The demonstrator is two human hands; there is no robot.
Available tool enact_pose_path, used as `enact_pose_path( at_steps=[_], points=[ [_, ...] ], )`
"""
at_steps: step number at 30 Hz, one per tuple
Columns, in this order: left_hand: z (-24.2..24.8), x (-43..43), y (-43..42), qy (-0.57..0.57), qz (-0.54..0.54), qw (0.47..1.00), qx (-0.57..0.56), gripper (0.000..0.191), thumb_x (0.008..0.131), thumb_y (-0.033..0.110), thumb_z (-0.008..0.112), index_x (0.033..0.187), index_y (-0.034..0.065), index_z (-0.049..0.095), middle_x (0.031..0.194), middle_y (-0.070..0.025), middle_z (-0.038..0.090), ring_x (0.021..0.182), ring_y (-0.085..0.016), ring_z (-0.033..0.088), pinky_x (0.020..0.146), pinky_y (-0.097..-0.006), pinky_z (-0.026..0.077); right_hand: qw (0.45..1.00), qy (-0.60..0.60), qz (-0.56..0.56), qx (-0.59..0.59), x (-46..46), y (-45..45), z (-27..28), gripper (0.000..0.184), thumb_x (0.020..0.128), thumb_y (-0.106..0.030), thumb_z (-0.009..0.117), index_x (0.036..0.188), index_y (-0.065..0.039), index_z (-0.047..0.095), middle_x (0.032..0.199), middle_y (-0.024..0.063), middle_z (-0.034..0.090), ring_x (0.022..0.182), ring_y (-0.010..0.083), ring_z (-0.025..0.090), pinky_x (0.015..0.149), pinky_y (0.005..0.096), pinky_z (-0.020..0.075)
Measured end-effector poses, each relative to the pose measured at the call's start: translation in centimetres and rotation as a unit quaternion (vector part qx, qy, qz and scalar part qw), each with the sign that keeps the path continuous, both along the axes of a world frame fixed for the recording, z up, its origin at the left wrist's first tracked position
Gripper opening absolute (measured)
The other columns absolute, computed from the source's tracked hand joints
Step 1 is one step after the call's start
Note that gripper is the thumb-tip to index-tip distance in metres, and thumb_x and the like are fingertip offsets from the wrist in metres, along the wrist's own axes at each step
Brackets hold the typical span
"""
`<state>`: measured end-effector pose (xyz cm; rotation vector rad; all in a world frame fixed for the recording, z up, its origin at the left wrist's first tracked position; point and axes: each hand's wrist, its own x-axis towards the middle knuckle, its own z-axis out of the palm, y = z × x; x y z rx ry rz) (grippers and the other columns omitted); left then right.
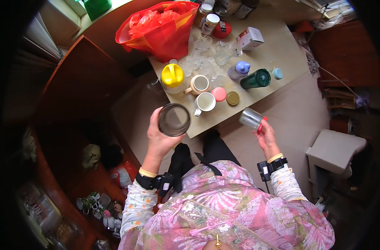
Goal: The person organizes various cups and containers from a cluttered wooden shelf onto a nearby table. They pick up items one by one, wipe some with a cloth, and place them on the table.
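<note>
My left hand (160, 134) grips a dark, smoky see-through jar (174, 120) by its side, over the table's near left corner. In my right hand (266, 136) is a clear glass jar (251, 118) with a red rim or lid, tilted and held by its red end just off the table's front edge. Between the two hands, near that edge, stand a white mug (205, 102) and a beige mug (199, 84). Beside them lie a pink round lid (219, 94) and a gold-coloured round lid (232, 98).
On the table (280, 47) stand a yellow-lidded container (172, 75), several small clear cups (205, 67), a glass pitcher (226, 53), a green tumbler (255, 79), a purple-topped bottle (239, 69), a small box (250, 38) and a red bag (165, 31). A grey bin (335, 150) is right.
</note>
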<state>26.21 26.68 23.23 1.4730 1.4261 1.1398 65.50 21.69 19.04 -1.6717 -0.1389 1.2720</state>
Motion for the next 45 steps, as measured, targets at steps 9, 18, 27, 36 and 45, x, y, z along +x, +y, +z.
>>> enact_pose_path(
  at_steps=[9, 18, 27, 36, 45],
  points=[
    [0.1, 13.4, 7.2, -0.03, -0.054, 0.998, -0.016, 0.094, 0.05, 0.006, 0.084, 0.131, 0.0024, 0.036, 0.121, -0.0123, 0.054, 0.113, -0.023, 0.054, 0.098, -0.0344, 0.042, 0.975, -0.207, 0.078, 0.016, 12.5, 6.1, -6.3, 0.058, 0.073, -0.015, 0.077, 0.121, -0.005, 0.045, 0.109, 0.0081, 0.057, 0.094, 0.0169, 0.058, 0.072, 0.0286, 0.0516],
    [-2.0, 28.6, 18.7, -0.003, -0.065, 0.998, -0.015, 0.094, 0.05, 0.01, 0.085, 0.13, 0.0013, 0.036, 0.12, -0.0135, 0.054, 0.111, -0.024, 0.054, 0.096, -0.0339, 0.043, 0.831, -0.485, 0.272, -0.006, 21.1, 14.7, -11.3, 0.075, 0.055, -0.025, 0.083, 0.118, -0.007, 0.048, 0.11, 0.0148, 0.055, 0.105, 0.032, 0.053, 0.089, 0.0399, 0.0453],
    [-7.6, 37.2, 28.2, 0.103, -0.129, 0.984, -0.069, 0.094, 0.05, 0.013, 0.086, 0.129, 0.0008, 0.037, 0.121, -0.0145, 0.052, 0.113, -0.024, 0.053, 0.098, -0.0331, 0.042, 0.76, -0.508, 0.392, 0.105, 20.6, 19.0, -12.3, 0.07, 0.057, -0.011, 0.079, 0.119, -0.01, 0.049, 0.116, 0.0146, 0.049, 0.11, 0.0349, 0.047, 0.095, 0.0411, 0.0414],
    [-13.3, 40.5, 31.1, 0.273, -0.225, 0.933, -0.069, 0.09, 0.045, 0.02, 0.086, 0.124, 0.0059, 0.046, 0.115, -0.0183, 0.055, 0.111, -0.035, 0.051, 0.096, -0.0399, 0.044, 0.767, -0.491, 0.375, 0.175, 19.7, 23.2, -12.2, 0.066, 0.06, -0.006, 0.077, 0.12, -0.008, 0.049, 0.115, 0.014, 0.048, 0.107, 0.0341, 0.049, 0.094, 0.0399, 0.0424],
    [-17.1, 41.0, 31.7, 0.243, -0.224, 0.936, -0.124, 0.093, 0.048, 0.014, 0.083, 0.129, 0.0046, 0.039, 0.12, -0.0189, 0.055, 0.112, -0.034, 0.053, 0.095, -0.0373, 0.045, 0.76, -0.489, 0.396, 0.161, 17.6, 24.5, -13.1, 0.075, 0.057, -0.008, 0.08, 0.125, -0.008, 0.047, 0.121, 0.0148, 0.047, 0.111, 0.035, 0.047, 0.096, 0.042, 0.0398]
  ],
)
